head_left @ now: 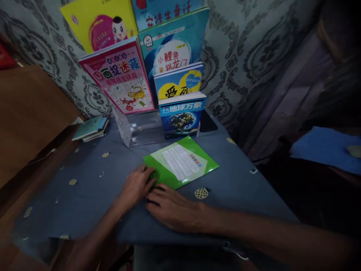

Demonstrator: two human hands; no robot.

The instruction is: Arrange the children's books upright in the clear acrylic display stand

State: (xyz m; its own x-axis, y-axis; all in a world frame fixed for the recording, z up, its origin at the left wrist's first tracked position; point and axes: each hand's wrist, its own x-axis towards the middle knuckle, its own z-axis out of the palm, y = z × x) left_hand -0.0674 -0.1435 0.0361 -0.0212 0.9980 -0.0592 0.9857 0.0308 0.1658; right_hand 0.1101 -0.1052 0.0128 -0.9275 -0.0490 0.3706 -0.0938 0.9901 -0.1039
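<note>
A green book [183, 160] lies flat on the cloth-covered table, a pale panel with white text boxes on its upper face. My left hand [138, 184] is at the book's left edge, its bent fingers closed over that side. Close beside it, my right hand [175, 207] rests low at the near left corner of the book, fingers pointing left and slightly apart. The fingertips of both hands nearly meet there. Whether the right fingertips press on the book is hard to make out.
Behind the book, a clear stand [124, 130] carries several upright books, including a pink book [121, 79] and a blue Earth book [183, 118]. A small book stack [91, 128] lies at the left, a dark phone [208, 123] at the right. Blue cloth [327, 148] lies farther right.
</note>
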